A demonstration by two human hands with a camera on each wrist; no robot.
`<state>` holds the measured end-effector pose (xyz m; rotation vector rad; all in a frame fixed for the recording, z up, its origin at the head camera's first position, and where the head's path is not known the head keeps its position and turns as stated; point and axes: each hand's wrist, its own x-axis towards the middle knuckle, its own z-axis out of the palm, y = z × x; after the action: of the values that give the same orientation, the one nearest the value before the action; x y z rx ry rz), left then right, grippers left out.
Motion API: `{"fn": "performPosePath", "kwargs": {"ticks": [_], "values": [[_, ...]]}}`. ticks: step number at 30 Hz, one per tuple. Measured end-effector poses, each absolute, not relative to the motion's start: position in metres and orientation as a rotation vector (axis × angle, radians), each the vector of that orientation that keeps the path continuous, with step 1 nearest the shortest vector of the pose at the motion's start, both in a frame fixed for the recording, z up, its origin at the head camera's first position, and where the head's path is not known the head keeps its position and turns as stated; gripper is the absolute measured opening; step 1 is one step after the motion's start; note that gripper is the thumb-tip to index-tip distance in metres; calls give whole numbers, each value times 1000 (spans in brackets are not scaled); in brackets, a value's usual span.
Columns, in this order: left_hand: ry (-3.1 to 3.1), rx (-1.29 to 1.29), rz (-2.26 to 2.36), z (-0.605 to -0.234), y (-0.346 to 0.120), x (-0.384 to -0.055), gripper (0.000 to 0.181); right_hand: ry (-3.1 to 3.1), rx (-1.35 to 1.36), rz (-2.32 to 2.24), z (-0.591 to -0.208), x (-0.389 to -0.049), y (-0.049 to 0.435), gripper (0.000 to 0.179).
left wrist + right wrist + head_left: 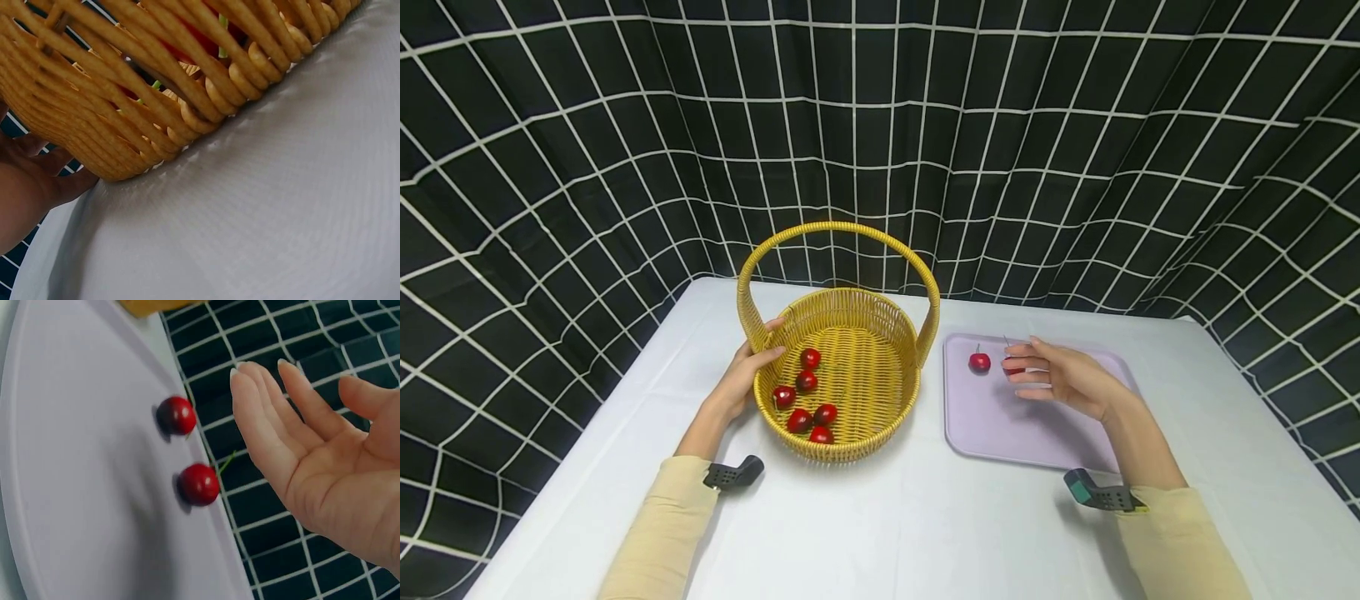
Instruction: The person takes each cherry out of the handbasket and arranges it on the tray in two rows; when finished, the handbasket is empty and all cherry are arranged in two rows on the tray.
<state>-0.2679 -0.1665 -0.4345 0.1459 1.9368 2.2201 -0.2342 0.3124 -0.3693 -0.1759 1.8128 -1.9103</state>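
Note:
A yellow wicker basket (872,358) with a tall hoop handle stands left of the middle, several red cherries (807,381) lying in its left part. My left hand (741,375) grips the basket's left side by the handle's foot; in the left wrist view, some of its fingers are hidden behind the weave. Above a pale purple tray (992,429) is my right hand (1067,379), fingers extended and holding nothing. Two cherries lie on that tray: one cherry (176,415) in plain sight, another cherry (199,484) partly covered by the fingers in the head view.
A white cloth (880,525) covers the table under basket and tray. Behind and along the sides hangs a black curtain (850,125) with a white grid. The tray's low raised rim (950,400) stands a little right of the basket.

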Motion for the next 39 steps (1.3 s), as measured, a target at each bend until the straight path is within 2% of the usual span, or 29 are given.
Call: {"fn": "performPosePath", "kwargs": {"ticks": [6, 14, 29, 39], "values": [[1948, 140, 2216, -436, -167, -268, 58, 1771, -318, -1887, -362, -229, 298, 30], [1952, 150, 2212, -436, -167, -269, 58, 1768, -462, -1769, -353, -225, 276, 37], [1943, 162, 2224, -435, -167, -268, 58, 1739, -562, -1644, -332, -220, 214, 38], [1944, 154, 2220, -436, -167, -269, 59, 1700, -681, -1567, -333, -230, 178, 39]]}}
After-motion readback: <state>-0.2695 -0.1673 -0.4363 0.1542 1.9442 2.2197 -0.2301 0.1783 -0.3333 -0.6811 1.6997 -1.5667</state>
